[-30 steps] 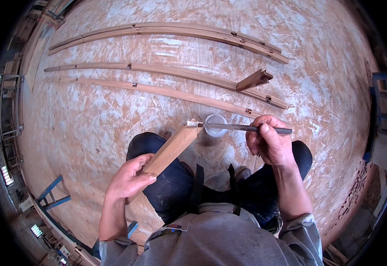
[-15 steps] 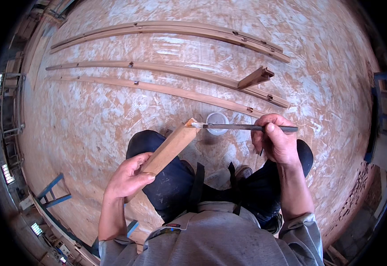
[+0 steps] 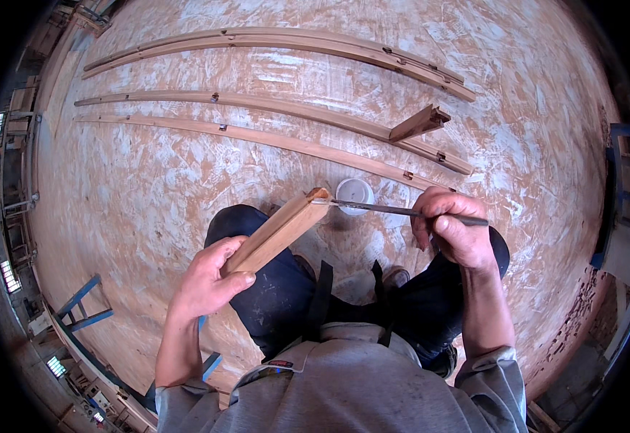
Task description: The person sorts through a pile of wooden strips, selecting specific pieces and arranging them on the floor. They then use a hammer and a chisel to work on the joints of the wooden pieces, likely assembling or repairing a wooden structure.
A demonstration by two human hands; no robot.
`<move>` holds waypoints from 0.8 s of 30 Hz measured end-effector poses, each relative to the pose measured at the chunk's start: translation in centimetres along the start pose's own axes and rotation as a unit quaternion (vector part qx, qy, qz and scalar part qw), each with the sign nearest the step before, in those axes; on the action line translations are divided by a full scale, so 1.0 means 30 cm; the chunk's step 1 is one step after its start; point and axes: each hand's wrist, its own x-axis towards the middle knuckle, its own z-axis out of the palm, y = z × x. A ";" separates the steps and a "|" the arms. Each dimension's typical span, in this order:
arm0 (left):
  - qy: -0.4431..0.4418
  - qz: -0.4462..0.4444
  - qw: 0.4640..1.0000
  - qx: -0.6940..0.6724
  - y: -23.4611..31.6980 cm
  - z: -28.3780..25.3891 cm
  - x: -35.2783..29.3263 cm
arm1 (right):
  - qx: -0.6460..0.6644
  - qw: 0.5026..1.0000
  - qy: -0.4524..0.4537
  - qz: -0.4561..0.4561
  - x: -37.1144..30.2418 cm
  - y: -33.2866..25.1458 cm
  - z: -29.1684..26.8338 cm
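My left hand (image 3: pixel 212 278) is closed round the lower end of a short wooden piece (image 3: pixel 279 232), which slants up and to the right over my left knee. In my right hand (image 3: pixel 458 229) is a slim dark stick-like tool (image 3: pixel 383 209), held between thumb and fingers. Its thin tip touches the upper end of the piece, where the wood is cut to a shaped joint with some whitish matter on it. Just beyond the tool stands a small white tub (image 3: pixel 370 190) on the floor; its contents are hard to make out.
Long wooden rails (image 3: pixel 279 40) with cut slots lie across the paint-smeared floor (image 3: pixel 185 187). A short wooden piece (image 3: pixel 417 124) stands up from the middle rail (image 3: pixel 293 108). Blue metal frames are at the left (image 3: pixel 88 317) and right (image 3: pixel 622 162).
The wooden piece has turned slightly in my left hand, showing a different face. The tool has turned so that its blade looks thinner, and its tip is lower against the joint.
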 end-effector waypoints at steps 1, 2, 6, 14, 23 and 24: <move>0.004 -0.007 1.000 -0.007 0.001 0.001 -0.002 | 0.006 1.000 -0.004 -0.009 0.002 -0.005 0.011; 0.002 -0.010 1.000 -0.007 0.000 0.000 -0.002 | 0.001 1.000 -0.004 -0.009 -0.003 -0.007 0.005; 0.013 -0.021 0.999 -0.027 0.000 0.007 -0.006 | 0.008 1.000 0.007 -0.007 -0.011 -0.019 -0.012; -0.001 -0.028 0.999 -0.045 0.000 0.012 -0.003 | 0.019 0.999 0.026 0.011 -0.016 0.003 -0.030; -0.048 -0.083 0.973 -0.210 -0.028 0.034 0.001 | 0.089 0.982 0.165 0.022 -0.022 0.028 0.012; -0.051 -0.094 0.971 -0.214 -0.024 0.036 0.003 | 0.089 0.979 0.180 0.017 -0.024 0.026 0.010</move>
